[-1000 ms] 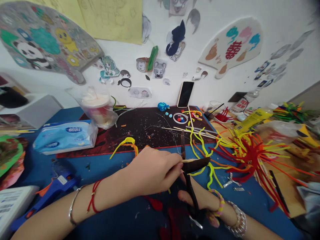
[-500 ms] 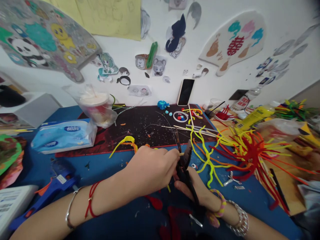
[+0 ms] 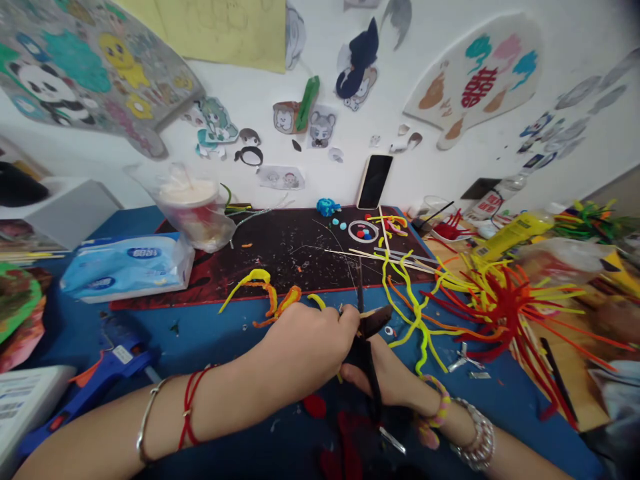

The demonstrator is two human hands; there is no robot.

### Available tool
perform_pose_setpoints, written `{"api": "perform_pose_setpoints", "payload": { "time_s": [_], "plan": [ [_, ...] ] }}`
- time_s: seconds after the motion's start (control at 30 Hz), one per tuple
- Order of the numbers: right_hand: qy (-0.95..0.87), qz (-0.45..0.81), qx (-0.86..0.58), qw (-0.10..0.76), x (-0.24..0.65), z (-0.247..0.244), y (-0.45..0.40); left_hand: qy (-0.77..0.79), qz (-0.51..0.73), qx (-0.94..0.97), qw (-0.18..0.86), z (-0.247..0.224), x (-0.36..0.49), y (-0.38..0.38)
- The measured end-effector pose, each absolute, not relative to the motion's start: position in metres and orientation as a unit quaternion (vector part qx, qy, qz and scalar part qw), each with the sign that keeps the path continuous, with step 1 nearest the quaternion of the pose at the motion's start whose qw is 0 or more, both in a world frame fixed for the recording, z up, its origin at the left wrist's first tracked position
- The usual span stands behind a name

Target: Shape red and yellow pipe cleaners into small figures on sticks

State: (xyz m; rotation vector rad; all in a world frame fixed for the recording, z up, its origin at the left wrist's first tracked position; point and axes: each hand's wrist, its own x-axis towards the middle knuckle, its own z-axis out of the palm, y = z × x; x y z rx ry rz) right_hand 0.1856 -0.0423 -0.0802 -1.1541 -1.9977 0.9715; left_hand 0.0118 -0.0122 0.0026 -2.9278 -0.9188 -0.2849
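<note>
From the head camera, the left hand (image 3: 306, 347) comes in from the lower left and the right hand (image 3: 385, 377) from the lower right, meeting just below the edge of a dark speckled cutting mat (image 3: 280, 263). The right hand's fingers wrap the black-handled scissors (image 3: 369, 363), whose dark blades (image 3: 374, 321) stand open in a narrow V, one pointing almost straight up and the other angled to the right. The left hand is closed, its fingertips pinching a short yellow pipe cleaner (image 3: 367, 313) whose end seems to lie between the blades, though the fingers and the blur make that hard to be sure of. Orange and yellow pipe cleaners (image 3: 275, 300) lie just beyond the left hand, and a wavy yellow-and-orange bunch (image 3: 413, 310) lies just right of the scissors. Farther right, a spray of red, yellow and orange pipe cleaners (image 3: 500, 303) fans out. A blue hot glue gun (image 3: 120, 360) lies on the blue table (image 3: 465, 433) at the left, near a packet of tissues (image 3: 127, 263). A phone (image 3: 374, 181) leans upright against the wall behind the mat. Red scraps (image 3: 315, 405) lie under the hands.
</note>
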Motion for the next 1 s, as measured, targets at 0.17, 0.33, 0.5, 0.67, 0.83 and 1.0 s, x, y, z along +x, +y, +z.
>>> {"api": "perform_pose_setpoints", "payload": {
  "time_s": [0.17, 0.33, 0.5, 0.67, 0.83, 1.0],
  "plan": [
    [-0.760, 0.334, -0.459, 0.316, 0.186, -0.090, -0.041, -0.282, -0.084, -0.956, 0.000, -0.001, 0.013, -0.011],
    [-0.760, 0.296, -0.469, 0.339, 0.189, -0.086, -0.041, -0.296, -0.098, -0.950, 0.015, 0.003, 0.010, -0.008],
    [-0.758, 0.316, -0.480, 0.310, 0.187, -0.069, -0.042, -0.323, -0.082, -0.942, 0.037, 0.009, 0.008, -0.004],
    [-0.746, 0.334, -0.499, 0.288, 0.184, -0.062, -0.041, -0.352, -0.069, -0.933, 0.036, 0.013, 0.010, -0.001],
    [-0.732, 0.324, -0.499, 0.332, 0.185, -0.072, -0.037, -0.332, -0.086, -0.939, 0.041, 0.012, 0.009, 0.000],
    [-0.737, 0.363, -0.458, 0.340, 0.187, -0.082, -0.035, -0.300, -0.080, -0.948, 0.070, 0.004, 0.010, -0.005]
  ]
}}
